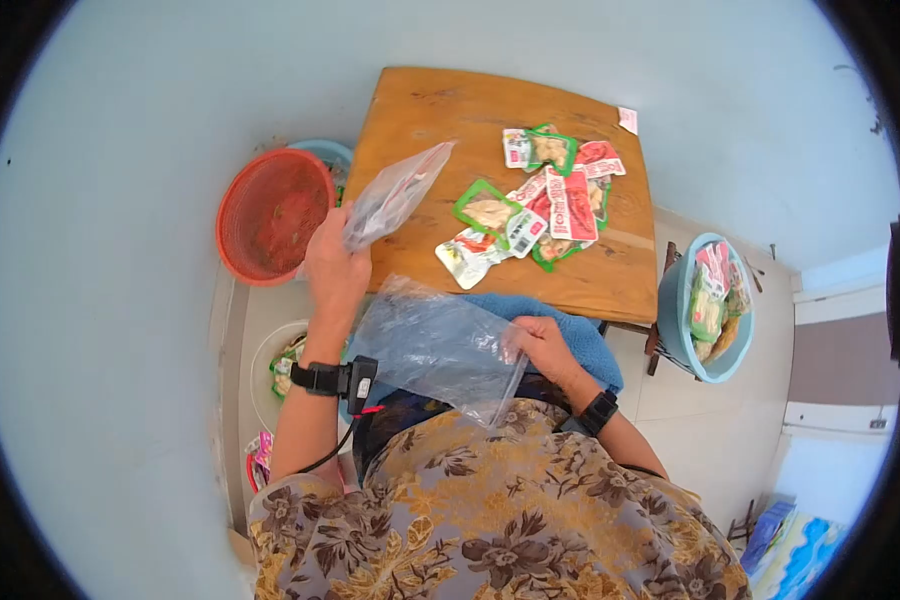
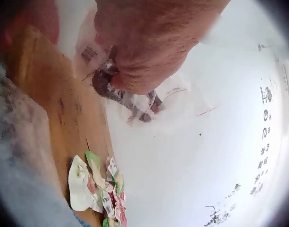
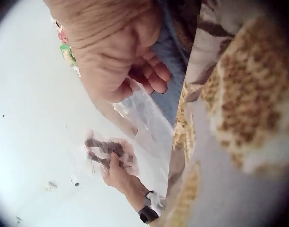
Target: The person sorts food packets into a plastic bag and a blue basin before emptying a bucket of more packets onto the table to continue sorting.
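Observation:
A clear bag with dark and reddish contents (image 1: 400, 195) is gripped by my left hand (image 1: 338, 265), raised over the table's left edge; in the left wrist view fingers (image 2: 144, 71) curl on the bag. The right hand (image 1: 550, 350) pinches the right edge of a large clear plastic bag (image 1: 435, 345) spread over the lap. In the right wrist view the right hand (image 3: 111, 56) has its thumb and fingers on the clear plastic (image 3: 144, 113), and the left hand (image 3: 118, 177) holds the smaller bag (image 3: 111, 151) farther off.
Several food packets (image 1: 573, 205) lie piled on the wooden table (image 1: 420, 120). A red basket (image 1: 232, 215) stands left of it, overlapping a blue container. At the right is a light blue basket (image 1: 678, 300) holding packets. A blue cloth (image 1: 595, 350) lies below the table's front edge.

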`<state>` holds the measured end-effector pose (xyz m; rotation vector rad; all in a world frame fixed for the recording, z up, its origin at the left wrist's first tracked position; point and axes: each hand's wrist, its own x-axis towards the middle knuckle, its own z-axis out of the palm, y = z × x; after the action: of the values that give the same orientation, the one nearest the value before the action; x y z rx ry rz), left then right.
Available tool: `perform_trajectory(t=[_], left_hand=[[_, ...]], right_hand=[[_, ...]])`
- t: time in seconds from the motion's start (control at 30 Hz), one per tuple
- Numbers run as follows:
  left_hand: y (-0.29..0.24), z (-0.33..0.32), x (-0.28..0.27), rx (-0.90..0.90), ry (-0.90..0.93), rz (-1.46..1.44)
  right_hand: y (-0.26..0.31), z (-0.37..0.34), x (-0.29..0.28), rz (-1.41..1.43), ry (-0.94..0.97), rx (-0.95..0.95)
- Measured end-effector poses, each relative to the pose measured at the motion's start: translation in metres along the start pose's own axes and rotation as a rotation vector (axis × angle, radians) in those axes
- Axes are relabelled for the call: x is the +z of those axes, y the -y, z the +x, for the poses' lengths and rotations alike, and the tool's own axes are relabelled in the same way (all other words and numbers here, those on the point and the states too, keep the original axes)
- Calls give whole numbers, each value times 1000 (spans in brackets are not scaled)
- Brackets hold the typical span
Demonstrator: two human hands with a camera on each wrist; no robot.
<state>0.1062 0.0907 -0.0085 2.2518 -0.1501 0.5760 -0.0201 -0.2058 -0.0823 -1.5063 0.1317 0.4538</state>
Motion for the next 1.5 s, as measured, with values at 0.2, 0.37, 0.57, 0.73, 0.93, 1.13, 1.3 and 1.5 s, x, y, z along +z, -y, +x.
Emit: perform_trajectory(t=[0.2,0.37,0.57,0.73,0.93,1.13,1.3,1.5], left_hand=[[-2,51,71,135,-13,89],[-15,89,113,218,-59,202],[-25,124,139,257,-132,286],[2,103,182,300,315,510],[3,70,169,264,478,224],[2,16,66,170,35,-48],[90,-63,-28,84,-405,190],[228,-222,-80,-497,-141,412]], right_hand=[[-1,4,0,7,7,16],[-9,8,-2,20,20,10],[-19,10,-4,31,36,-19],[-6,9,3,47,37,45],[-25,14,-9,-47,-45,-51],[-18,17,-4,-22,-30,-31],[-7,22,5,17,-109,60],[-6,27,4,-71,-98,106]])
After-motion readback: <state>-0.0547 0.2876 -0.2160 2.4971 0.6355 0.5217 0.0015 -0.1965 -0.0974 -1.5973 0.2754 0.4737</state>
